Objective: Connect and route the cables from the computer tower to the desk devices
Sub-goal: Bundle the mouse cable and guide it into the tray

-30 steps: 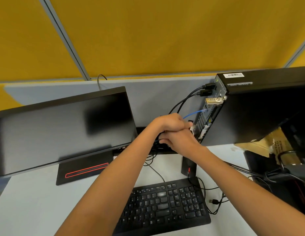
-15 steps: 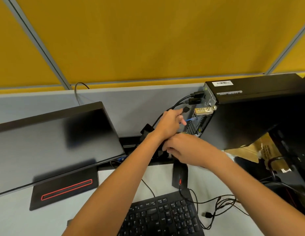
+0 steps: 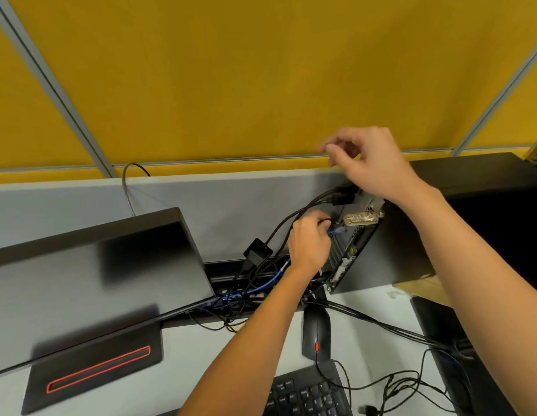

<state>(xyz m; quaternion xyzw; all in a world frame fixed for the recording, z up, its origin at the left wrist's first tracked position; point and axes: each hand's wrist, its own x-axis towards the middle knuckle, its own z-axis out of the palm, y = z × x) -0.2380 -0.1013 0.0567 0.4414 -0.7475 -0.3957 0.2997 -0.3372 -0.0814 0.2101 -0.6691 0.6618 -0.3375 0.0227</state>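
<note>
The black computer tower (image 3: pixel 405 253) stands on the desk at the right, its rear panel (image 3: pixel 349 247) turned toward me. My left hand (image 3: pixel 309 244) is at that panel, its fingers curled round a black cable plug (image 3: pixel 326 220) just left of the ports. A blue network cable (image 3: pixel 336 232) enters the panel beside my fingers. Two thick black cables (image 3: pixel 340 197) are plugged in near the top, above a beige connector (image 3: pixel 361 219). My right hand (image 3: pixel 372 163) hovers above the tower's top rear corner, fingers loosely curled and blurred, with nothing seen in it.
A dark monitor (image 3: pixel 90 265) on its stand fills the left. Tangled cables and a black adapter (image 3: pixel 256 253) lie in the trough behind it. A mouse (image 3: pixel 316 331), a keyboard (image 3: pixel 306 394) and a loose thin cable (image 3: pixel 393 382) lie near me. A yellow partition closes the back.
My right hand has lifted from under my left wrist to above the tower. My left hand with the black plug has moved closer to the rear panel.
</note>
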